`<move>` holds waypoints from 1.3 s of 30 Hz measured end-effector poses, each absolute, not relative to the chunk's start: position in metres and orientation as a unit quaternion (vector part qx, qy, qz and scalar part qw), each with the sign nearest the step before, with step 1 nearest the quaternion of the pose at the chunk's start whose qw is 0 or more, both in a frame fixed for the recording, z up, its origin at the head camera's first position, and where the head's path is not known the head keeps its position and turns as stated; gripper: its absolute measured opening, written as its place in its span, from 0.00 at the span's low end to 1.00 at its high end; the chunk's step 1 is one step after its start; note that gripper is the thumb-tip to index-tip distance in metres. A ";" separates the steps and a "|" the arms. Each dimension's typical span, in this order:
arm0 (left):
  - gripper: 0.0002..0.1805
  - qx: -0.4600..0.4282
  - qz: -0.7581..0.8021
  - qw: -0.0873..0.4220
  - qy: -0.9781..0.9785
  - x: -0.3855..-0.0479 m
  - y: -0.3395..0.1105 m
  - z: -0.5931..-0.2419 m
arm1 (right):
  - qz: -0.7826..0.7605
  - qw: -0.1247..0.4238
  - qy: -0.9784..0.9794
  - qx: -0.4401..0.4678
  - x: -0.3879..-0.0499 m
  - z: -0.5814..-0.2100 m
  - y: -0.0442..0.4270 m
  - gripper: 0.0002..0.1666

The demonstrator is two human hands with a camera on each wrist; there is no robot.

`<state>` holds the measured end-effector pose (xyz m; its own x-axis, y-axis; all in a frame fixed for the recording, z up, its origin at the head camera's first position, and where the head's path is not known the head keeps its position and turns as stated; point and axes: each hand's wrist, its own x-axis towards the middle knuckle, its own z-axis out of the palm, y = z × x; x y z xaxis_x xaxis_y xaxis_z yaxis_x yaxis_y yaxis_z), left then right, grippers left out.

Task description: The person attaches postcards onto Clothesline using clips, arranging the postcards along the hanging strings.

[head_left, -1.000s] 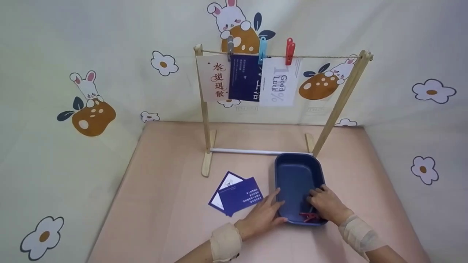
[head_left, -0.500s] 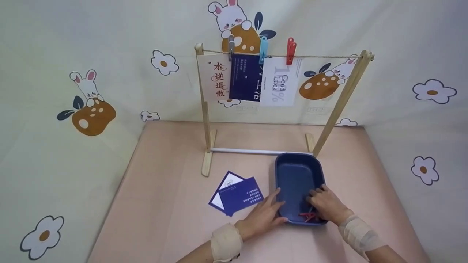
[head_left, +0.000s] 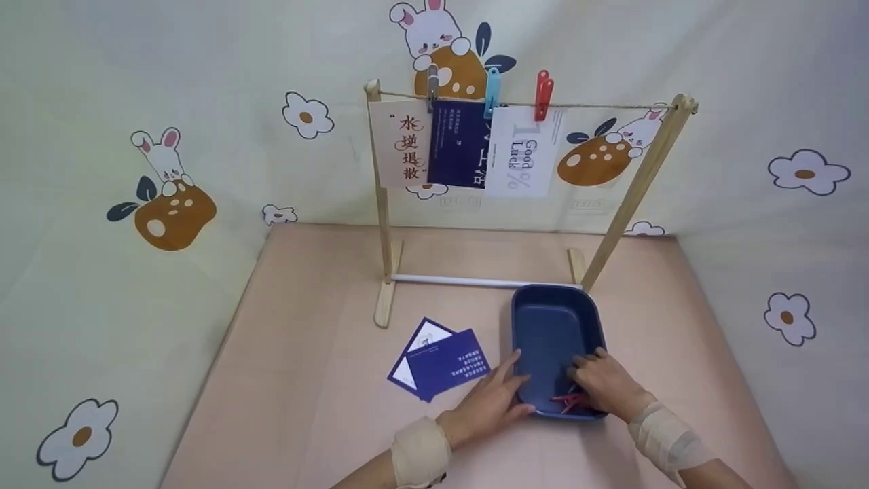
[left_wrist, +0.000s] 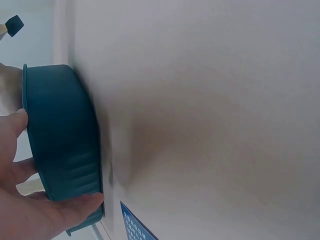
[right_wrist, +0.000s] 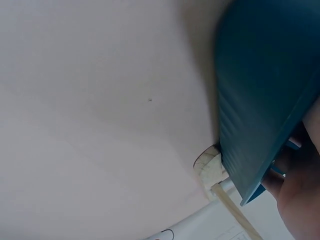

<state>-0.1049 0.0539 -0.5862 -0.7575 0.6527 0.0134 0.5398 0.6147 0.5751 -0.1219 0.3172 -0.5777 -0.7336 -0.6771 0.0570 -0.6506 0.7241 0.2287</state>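
Since the earlier frame, the red clip (head_left: 569,402) had edged slightly left inside the tray (head_left: 548,326), while both hands had barely moved. From the near side, the left hand (head_left: 487,402) lay unclenched, spread fingers against the tray's left rim. The right hand (head_left: 609,382) bent down over the right rim, fingers inside, near the clip; whether they grasped anything could not be told (the knuckles hid their tips). On the far half of the pink table (head_left: 326,380) stood a wooden rack (head_left: 635,195), its right foot partly hidden by the tray. From its string (head_left: 611,106) hung, left to right, a cream card (head_left: 395,153), a dark blue card (head_left: 456,159) and a white card (head_left: 516,136), pegs along the top. Left of the tray, a purple-blue card (head_left: 445,367) overlapped a blue-bordered card (head_left: 405,373). Red characters on the cream card read 水逆退散; the white one bore "Good Luck", sideways.
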 end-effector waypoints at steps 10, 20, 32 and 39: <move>0.30 0.336 0.282 0.108 0.892 -0.106 0.055 -0.585 | -0.079 0.041 -0.938 0.336 -0.120 -0.576 0.313 0.19; 0.30 0.326 0.302 0.108 0.889 -0.105 0.054 -0.587 | -0.059 0.018 -0.942 0.329 -0.118 -0.576 0.314 0.17; 0.30 0.335 0.320 0.068 0.883 -0.100 0.052 -0.592 | 0.031 0.059 -0.941 0.332 -0.117 -0.570 0.309 0.18; 0.31 0.323 0.335 0.080 0.882 -0.098 0.051 -0.593 | 0.099 -0.005 -0.952 0.291 -0.119 -0.557 0.302 0.15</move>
<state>-0.0985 0.0511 -0.5935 -0.7787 0.6227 0.0760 0.5163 0.5674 0.6415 -0.1188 0.3019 -0.5571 -0.8307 -0.5546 0.0487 -0.5528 0.8110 -0.1914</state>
